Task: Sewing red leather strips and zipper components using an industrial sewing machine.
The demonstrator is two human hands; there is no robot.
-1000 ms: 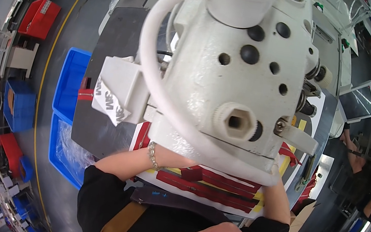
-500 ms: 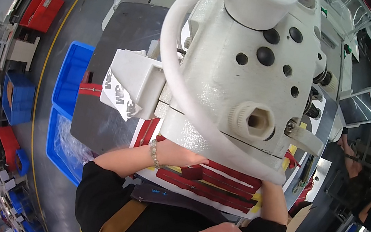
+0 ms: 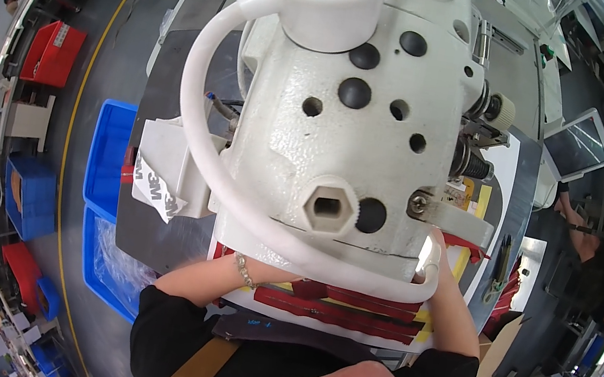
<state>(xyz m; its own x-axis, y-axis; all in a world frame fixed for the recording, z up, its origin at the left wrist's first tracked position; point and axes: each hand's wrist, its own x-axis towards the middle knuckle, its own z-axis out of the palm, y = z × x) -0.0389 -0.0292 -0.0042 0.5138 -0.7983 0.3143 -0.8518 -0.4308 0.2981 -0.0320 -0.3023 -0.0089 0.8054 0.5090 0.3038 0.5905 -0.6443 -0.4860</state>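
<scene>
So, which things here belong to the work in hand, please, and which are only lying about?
In use, it seems: white machine, red strips, white sheet beneath them.
Apparently lying about: cardboard box, blue bin with clear plastic, red bin at far left.

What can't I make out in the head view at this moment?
Left hand: head view, fingers hidden under the white machine.
Right hand: head view, fingers hidden by the machine, so its grip is unclear.
Red zipper strips: head view, the upper ones partly covered by the machine and white hose.
Machine's far end: head view, cut off by the upper edge.
</scene>
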